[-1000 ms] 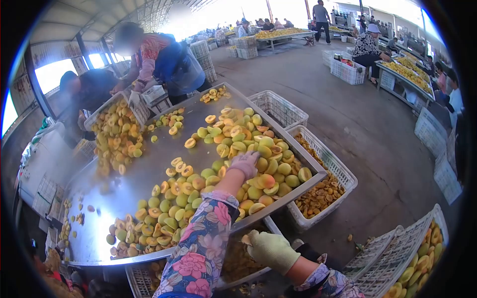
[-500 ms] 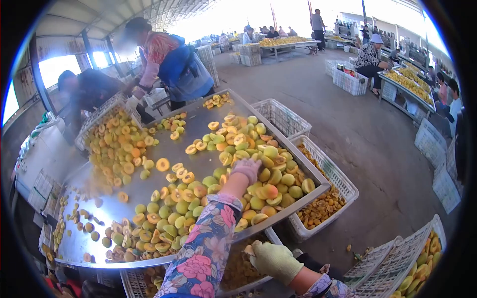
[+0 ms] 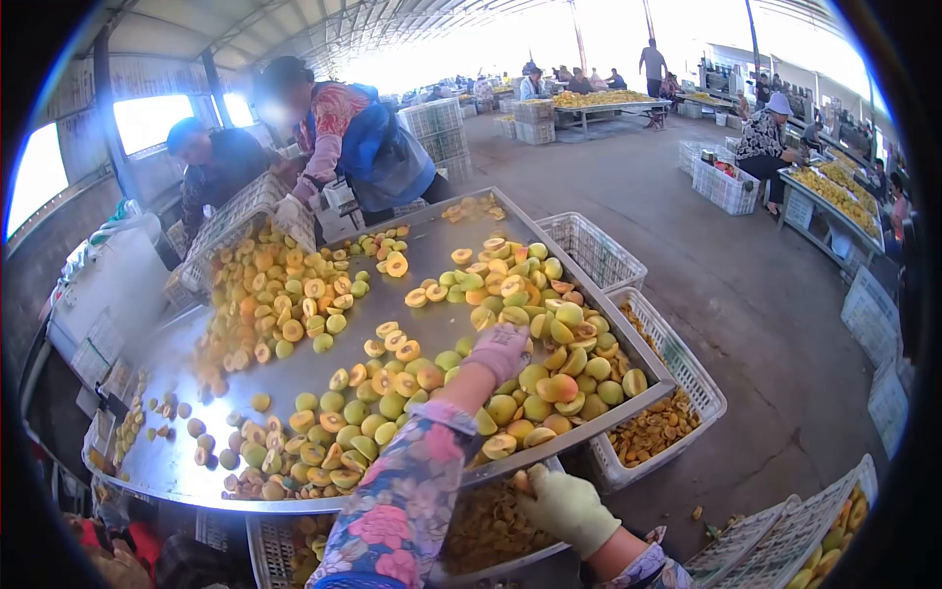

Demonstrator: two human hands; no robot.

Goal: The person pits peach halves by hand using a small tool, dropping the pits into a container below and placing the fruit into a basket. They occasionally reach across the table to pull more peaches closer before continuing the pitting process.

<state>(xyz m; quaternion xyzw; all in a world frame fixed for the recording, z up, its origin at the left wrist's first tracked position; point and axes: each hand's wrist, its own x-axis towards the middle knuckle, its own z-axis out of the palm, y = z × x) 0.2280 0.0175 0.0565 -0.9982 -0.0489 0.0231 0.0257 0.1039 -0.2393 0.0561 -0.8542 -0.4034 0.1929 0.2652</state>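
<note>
- Here, the pink-gloved left hand (image 3: pixel 500 350) rests on the heaped yellow-green halved fruit (image 3: pixel 549 388), which lies directly beneath it; I cannot tell its grip.
- The green-gloved right hand (image 3: pixel 569 506), below the shiny metal tray (image 3: pixel 437 236), pinches a small orange fruit piece (image 3: pixel 521 481).

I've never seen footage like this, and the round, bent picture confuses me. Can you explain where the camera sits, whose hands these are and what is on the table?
The camera sits on a person's head and looks down through a wide lens, which bends the edges. Both gloved hands at the bottom are that person's. The left hand, in a pinkish glove, rests on halved fruit heaped on a metal table. The right hand, in a greenish glove, is below the table edge, above a crate of darker pieces. Whether it grips anything is unclear. Across the table, two people tip fruit out of a white crate.
</note>
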